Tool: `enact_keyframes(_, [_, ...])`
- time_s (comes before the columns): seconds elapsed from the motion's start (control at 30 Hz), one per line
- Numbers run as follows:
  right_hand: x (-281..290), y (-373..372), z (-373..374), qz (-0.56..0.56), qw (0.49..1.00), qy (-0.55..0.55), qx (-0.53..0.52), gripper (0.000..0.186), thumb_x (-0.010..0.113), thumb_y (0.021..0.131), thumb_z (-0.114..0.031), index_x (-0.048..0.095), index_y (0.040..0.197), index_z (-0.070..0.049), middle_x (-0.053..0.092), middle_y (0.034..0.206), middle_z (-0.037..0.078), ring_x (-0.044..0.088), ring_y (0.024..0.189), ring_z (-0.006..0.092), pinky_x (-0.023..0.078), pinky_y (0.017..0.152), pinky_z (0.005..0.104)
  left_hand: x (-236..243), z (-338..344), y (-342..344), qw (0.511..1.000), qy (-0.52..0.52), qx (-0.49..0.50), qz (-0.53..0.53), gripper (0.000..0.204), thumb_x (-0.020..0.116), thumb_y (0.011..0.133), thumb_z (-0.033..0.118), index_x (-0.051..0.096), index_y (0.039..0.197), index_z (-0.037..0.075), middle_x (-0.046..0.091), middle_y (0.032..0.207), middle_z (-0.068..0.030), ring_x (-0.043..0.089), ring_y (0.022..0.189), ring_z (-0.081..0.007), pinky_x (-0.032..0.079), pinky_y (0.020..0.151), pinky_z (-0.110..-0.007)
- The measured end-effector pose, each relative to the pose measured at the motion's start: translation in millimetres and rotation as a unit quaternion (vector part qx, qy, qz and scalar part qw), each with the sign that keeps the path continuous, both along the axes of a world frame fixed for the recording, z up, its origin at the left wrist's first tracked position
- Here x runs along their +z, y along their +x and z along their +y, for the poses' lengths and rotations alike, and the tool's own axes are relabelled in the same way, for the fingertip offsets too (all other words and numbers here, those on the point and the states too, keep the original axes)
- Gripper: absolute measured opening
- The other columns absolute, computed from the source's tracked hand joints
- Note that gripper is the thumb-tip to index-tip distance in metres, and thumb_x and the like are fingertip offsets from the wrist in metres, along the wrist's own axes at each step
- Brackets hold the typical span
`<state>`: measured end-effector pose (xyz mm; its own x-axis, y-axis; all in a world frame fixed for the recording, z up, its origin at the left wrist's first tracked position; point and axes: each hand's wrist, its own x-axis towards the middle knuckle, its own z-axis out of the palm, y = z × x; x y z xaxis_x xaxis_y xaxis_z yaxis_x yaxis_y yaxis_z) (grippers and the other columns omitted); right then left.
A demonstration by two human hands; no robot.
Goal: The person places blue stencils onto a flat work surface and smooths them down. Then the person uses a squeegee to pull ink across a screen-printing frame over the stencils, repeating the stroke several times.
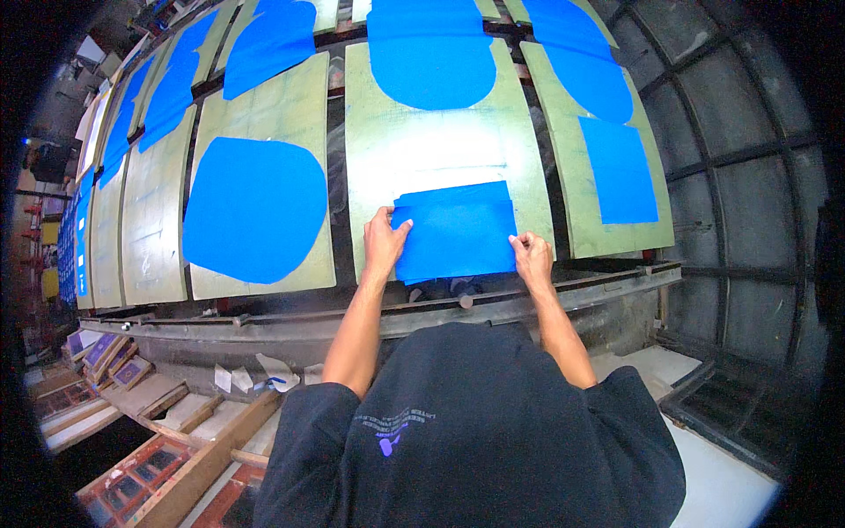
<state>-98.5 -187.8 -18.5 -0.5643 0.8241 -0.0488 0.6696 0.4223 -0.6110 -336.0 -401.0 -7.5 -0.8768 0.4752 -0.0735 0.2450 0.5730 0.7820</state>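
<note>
A rectangular blue fabric piece (453,232), apparently in more than one layer, lies at the near end of the pale green board (431,145) in front of me. My left hand (384,244) grips its left edge, thumb on top and fingers at the side. On the opposite edge, my right hand (533,258) is closed with thumb and fingertips together on the cloth. The fabric's near edge reaches past the board. Farther up the same board lies a larger blue fabric piece (431,62) with a rounded end.
Neighbouring boards hold a rounded blue piece (255,211) at left and a smaller rectangular one (619,172) at right. Dark gaps separate the boards. A metal rail (290,326) runs along the near side. Wooden frames (194,466) are stacked at lower left.
</note>
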Motion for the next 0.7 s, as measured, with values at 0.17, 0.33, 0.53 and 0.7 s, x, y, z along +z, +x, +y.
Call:
enact_keyframes(0.17, [20,-1,5,-0.027,0.999,-0.003,0.045,0.029,0.063,0.094,-0.029,0.072,0.089,-0.002,0.069,0.082,0.024,0.069,0.080,0.0418,0.051,0.072,0.0511,8,-12,22,0.987,0.090,0.060,-0.118,0.042,0.074,0.082,0.011,0.062,0.119,-0.007,0.070,0.097,-0.0215,0.070,0.087,-0.0270,0.055,0.075,-0.038])
enact_keyframes(0.33, [23,-4,9,-0.001,0.999,0.054,0.009,0.031,0.059,0.096,-0.030,0.075,0.107,-0.005,0.072,0.099,0.020,0.070,0.091,0.0408,0.055,0.081,0.0456,4,-9,33,0.992,0.084,0.073,-0.059,0.038,0.072,0.083,0.008,0.061,0.117,-0.006,0.064,0.107,-0.0209,0.066,0.091,-0.0286,0.054,0.079,-0.038])
enact_keyframes(0.53, [10,1,13,-0.001,0.999,-0.035,-0.010,0.027,0.069,0.089,-0.025,0.074,0.104,-0.003,0.074,0.094,0.017,0.072,0.085,0.0323,0.055,0.079,0.0421,-5,-8,36,0.991,0.038,0.034,0.122,0.038,0.074,0.082,0.011,0.062,0.116,-0.002,0.055,0.119,-0.0189,0.055,0.107,-0.0355,0.046,0.093,-0.044])
enact_keyframes(0.7, [2,3,15,-0.013,1.000,-0.022,0.001,0.031,0.074,0.084,-0.018,0.069,0.111,-0.005,0.071,0.098,0.013,0.069,0.087,0.0292,0.053,0.080,0.0409,-2,-2,35,0.993,-0.011,0.019,0.115,0.039,0.076,0.080,0.016,0.063,0.113,0.000,0.055,0.116,-0.0156,0.053,0.111,-0.0338,0.042,0.095,-0.045])
